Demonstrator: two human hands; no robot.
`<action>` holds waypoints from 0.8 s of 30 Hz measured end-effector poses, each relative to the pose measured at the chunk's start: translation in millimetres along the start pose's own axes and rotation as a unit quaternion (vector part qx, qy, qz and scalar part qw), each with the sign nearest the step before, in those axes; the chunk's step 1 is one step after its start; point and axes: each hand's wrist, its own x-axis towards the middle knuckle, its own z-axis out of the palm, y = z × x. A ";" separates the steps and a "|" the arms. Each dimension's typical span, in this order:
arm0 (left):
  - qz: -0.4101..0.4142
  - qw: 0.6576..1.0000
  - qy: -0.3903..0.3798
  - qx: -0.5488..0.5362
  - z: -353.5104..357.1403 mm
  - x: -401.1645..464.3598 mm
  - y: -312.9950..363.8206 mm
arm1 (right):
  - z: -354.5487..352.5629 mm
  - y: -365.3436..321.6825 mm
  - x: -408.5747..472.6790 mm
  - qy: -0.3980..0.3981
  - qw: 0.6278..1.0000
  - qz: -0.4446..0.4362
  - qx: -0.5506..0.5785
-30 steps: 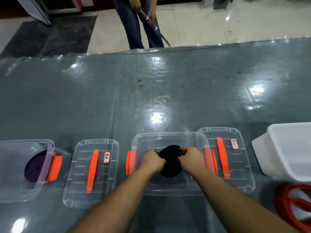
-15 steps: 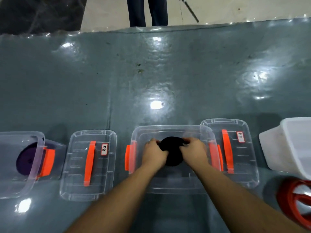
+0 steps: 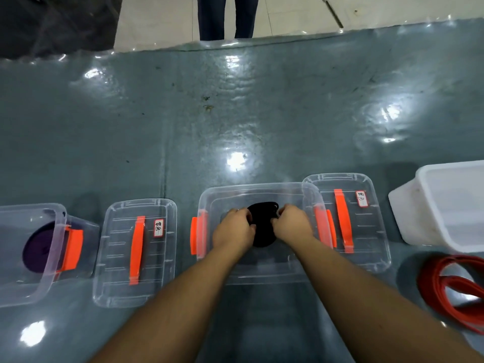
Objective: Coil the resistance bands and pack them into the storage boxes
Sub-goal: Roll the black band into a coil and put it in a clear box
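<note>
A coiled black resistance band (image 3: 262, 226) lies inside the middle clear storage box (image 3: 251, 191), which has orange latches. My left hand (image 3: 233, 230) grips the coil's left side and my right hand (image 3: 292, 224) grips its right side, both down inside the box. The box's clear lid (image 3: 366, 221) with an orange handle lies just to the right. At the far left another clear box (image 3: 52, 247) holds a coiled purple band (image 3: 36, 251). A loose red band (image 3: 455, 289) lies on the table at the right edge.
A second clear lid (image 3: 136, 250) with an orange handle lies between the two boxes. A white tub (image 3: 445, 205) stands at the right. The grey table (image 3: 235, 113) stretches far ahead. A person's legs (image 3: 225, 14) stand beyond the far edge.
Both hands have pushed the black coil lower and farther into the middle box. The view has tilted down, so the table's far edge sits higher in the frame.
</note>
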 end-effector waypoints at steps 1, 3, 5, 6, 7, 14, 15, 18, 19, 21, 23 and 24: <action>0.003 1.000 -0.011 0.009 -3.5 -1.8 1.9 | -0.2 -0.9 -4.5 -0.011 1.000 -0.002 -0.005; 0.009 0.999 -0.038 0.036 -9.8 -5.3 5.0 | -3.4 -1.3 -15.9 -0.025 1.000 -0.003 -0.009; 0.018 0.995 -0.063 0.073 -15.5 -10.8 6.8 | -9.9 0.2 -27.9 -0.024 1.000 -0.008 -0.014; 0.025 0.993 -0.074 0.091 -18.0 -14.5 7.4 | -13.9 0.8 -34.5 -0.021 1.000 -0.015 -0.015; 0.034 0.989 -0.087 0.111 -20.8 -19.7 8.0 | -19.2 1.0 -43.3 -0.014 0.999 -0.023 -0.017; 0.077 0.980 -0.045 0.176 -39.3 -58.8 7.9 | -37.4 2.8 -94.0 0.048 0.995 -0.080 -0.038; 0.092 0.979 -0.032 0.178 -41.1 -66.4 8.9 | -39.1 5.7 -101.6 0.056 0.994 -0.085 -0.042; 0.121 0.977 -0.003 0.173 -45.0 -89.7 16.0 | -45.9 17.7 -125.3 0.082 0.991 -0.097 -0.046; 0.129 0.976 0.007 0.173 -46.1 -97.9 20.1 | -48.6 23.9 -132.4 0.095 0.989 -0.103 -0.041; 0.147 0.973 0.030 0.177 -45.1 -112.6 30.0 | -55.4 37.8 -144.3 0.120 0.985 -0.117 -0.034; 0.158 0.969 0.043 0.184 -38.5 -127.5 40.6 | -62.7 55.5 -155.0 0.138 0.982 -0.122 -0.032; 0.164 0.968 0.047 0.185 -33.2 -134.2 46.9 | -67.1 66.6 -160.0 0.146 0.982 -0.121 -0.028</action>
